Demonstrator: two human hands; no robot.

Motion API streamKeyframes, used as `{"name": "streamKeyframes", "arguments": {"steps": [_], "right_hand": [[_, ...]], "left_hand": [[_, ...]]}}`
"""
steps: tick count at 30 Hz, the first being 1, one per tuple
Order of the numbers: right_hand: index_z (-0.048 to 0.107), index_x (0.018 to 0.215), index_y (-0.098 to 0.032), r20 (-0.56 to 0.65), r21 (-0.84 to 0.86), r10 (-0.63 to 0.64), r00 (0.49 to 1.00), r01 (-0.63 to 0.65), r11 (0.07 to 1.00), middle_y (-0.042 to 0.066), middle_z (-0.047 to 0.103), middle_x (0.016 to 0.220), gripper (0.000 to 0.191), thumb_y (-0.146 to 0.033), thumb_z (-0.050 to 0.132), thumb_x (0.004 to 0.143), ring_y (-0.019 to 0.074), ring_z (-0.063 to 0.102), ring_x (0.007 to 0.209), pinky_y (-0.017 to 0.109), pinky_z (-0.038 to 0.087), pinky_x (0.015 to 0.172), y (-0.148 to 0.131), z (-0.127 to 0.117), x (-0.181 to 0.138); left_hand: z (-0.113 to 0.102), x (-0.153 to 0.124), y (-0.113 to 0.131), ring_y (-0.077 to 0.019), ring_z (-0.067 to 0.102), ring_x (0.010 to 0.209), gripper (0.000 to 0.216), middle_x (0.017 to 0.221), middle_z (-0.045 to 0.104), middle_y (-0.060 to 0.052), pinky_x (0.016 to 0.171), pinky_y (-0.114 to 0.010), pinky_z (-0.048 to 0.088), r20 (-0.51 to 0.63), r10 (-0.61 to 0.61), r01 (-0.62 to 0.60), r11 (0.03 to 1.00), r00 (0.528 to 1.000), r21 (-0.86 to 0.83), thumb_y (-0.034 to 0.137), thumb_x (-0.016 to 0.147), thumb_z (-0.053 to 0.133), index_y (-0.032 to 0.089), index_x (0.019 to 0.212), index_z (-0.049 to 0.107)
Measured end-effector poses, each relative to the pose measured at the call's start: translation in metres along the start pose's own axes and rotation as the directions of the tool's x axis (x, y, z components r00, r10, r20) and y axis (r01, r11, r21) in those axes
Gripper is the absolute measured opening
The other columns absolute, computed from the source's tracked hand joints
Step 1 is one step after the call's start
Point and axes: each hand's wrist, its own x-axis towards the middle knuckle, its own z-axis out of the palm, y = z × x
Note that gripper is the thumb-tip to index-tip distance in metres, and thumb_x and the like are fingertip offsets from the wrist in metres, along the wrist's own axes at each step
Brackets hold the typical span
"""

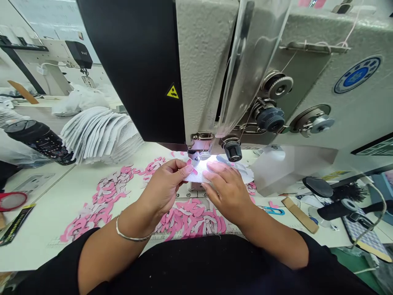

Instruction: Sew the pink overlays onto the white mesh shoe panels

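— Fingers [180,166] of the left hand [162,186], how did they stand?

— They were closed in a pinch. Thumb and forefinger held the left edge of the white mesh piece [201,173], together with a small pink strip [193,169] lying on it.

— And the right hand [229,192]?

— Its fingers [215,169] lay stretched and flat on the right part of the same piece and pressed it down. They did not grip it.

— Where was the piece exactly?

— Between the two hands, on the bed of the sewing machine [205,61], with its far edge just under the presser foot [198,147].

— How did it look?

— White and thin, with a fine net pattern and a toothed right edge. The machine lamp lit it so strongly that the middle was only glare. More pink and grey cut strips [190,219] lay on the table [46,205] near the wrists.
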Motion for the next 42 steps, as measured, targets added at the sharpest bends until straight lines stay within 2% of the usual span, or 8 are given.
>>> {"name": "streamKeyframes", "arguments": {"steps": [8, 12, 17, 20, 24, 30, 35, 42], "right_hand": [[0.061, 0.113, -0.02, -0.047, 0.005, 0.004, 0.999, -0.004, 1.0, 0.01, 0.065, 0.125, 0.019, -0.027, 0.059, 0.095, 0.0256, 0.058, 0.12, 0.042, 0.045, 0.101, 0.001, 0.006, -0.004], [0.061, 0.115, -0.021, -0.038, 0.002, 0.007, 0.999, -0.006, 1.0, 0.01, 0.065, 0.125, 0.02, -0.028, 0.058, 0.096, 0.0255, 0.058, 0.12, 0.042, 0.045, 0.101, 0.001, 0.005, -0.004], [0.059, 0.124, -0.022, 0.01, 0.0, 0.005, 1.0, -0.005, 1.0, 0.01, 0.063, 0.128, 0.028, -0.027, 0.058, 0.096, 0.0265, 0.056, 0.123, 0.043, 0.044, 0.102, 0.001, 0.003, -0.004], [0.056, 0.134, -0.03, 0.034, -0.021, 0.002, 0.999, -0.001, 1.0, 0.009, 0.06, 0.131, 0.037, -0.025, 0.057, 0.096, 0.0273, 0.054, 0.125, 0.044, 0.045, 0.1, 0.001, 0.004, -0.005], [0.057, 0.134, -0.035, 0.042, -0.04, 0.011, 0.999, -0.009, 0.999, 0.008, 0.058, 0.131, 0.039, -0.025, 0.057, 0.096, 0.0267, 0.053, 0.125, 0.043, 0.045, 0.099, 0.002, 0.006, -0.006], [0.058, 0.134, -0.034, 0.026, -0.036, 0.005, 1.0, -0.004, 0.999, 0.008, 0.06, 0.129, 0.039, -0.025, 0.059, 0.095, 0.0267, 0.053, 0.125, 0.044, 0.043, 0.102, 0.003, 0.006, -0.006], [0.057, 0.135, -0.035, 0.017, -0.024, -0.012, 1.0, 0.013, 1.0, 0.007, 0.06, 0.129, 0.042, -0.023, 0.059, 0.094, 0.0259, 0.056, 0.122, 0.043, 0.045, 0.099, 0.005, 0.005, -0.006], [0.058, 0.134, -0.036, 0.004, -0.036, -0.001, 1.0, 0.001, 0.999, 0.007, 0.061, 0.128, 0.043, -0.022, 0.061, 0.094, 0.0261, 0.057, 0.12, 0.044, 0.047, 0.098, 0.006, 0.006, -0.008]], "left_hand": [[-0.002, 0.003, -0.005, -0.0083, 0.048, 0.067, 0.027, 0.073, 0.054, 0.003, 0.063, -0.022, 0.04, -0.006, 0.042, -0.042, 0.996, 0.999, 0.077, 0.028, 0.072, 0.082, 0.017, 0.071, 0.059], [-0.001, 0.005, -0.009, -0.0098, 0.052, 0.071, 0.025, 0.077, 0.057, 0.003, 0.069, -0.024, 0.043, -0.029, 0.067, -0.064, 0.994, 0.997, 0.085, 0.027, 0.071, 0.082, 0.017, 0.073, 0.06], [0.0, 0.004, -0.013, -0.0105, 0.053, 0.074, 0.026, 0.077, 0.058, 0.003, 0.073, -0.025, 0.043, -0.058, 0.084, -0.079, 0.994, 0.995, 0.081, 0.029, 0.07, 0.082, 0.018, 0.075, 0.059], [-0.001, 0.004, -0.016, -0.0106, 0.052, 0.074, 0.025, 0.078, 0.058, 0.003, 0.074, -0.026, 0.043, -0.071, 0.106, -0.098, 0.989, 0.992, 0.111, 0.029, 0.071, 0.082, 0.019, 0.076, 0.06], [-0.001, 0.004, -0.016, -0.0103, 0.052, 0.072, 0.025, 0.079, 0.059, 0.003, 0.071, -0.025, 0.043, -0.079, 0.099, -0.089, 0.989, 0.992, 0.119, 0.029, 0.071, 0.082, 0.019, 0.078, 0.06], [-0.003, 0.005, -0.007, -0.0107, 0.052, 0.071, 0.017, 0.083, 0.061, 0.001, 0.065, -0.024, 0.043, 0.009, 0.123, -0.122, 0.978, 0.992, 0.169, 0.03, 0.077, 0.076, 0.019, 0.082, 0.065], [-0.002, 0.008, -0.004, -0.0114, 0.052, 0.069, 0.014, 0.085, 0.063, -0.001, 0.059, -0.024, 0.042, -0.013, 0.132, -0.125, 0.961, 0.991, 0.247, 0.028, 0.075, 0.075, 0.018, 0.077, 0.065], [0.004, 0.011, -0.009, -0.0097, 0.049, 0.066, 0.008, 0.08, 0.061, 0.002, 0.058, -0.023, 0.039, -0.015, 0.134, -0.128, 0.973, 0.991, 0.193, 0.018, 0.073, 0.068, 0.018, 0.074, 0.061]]}}
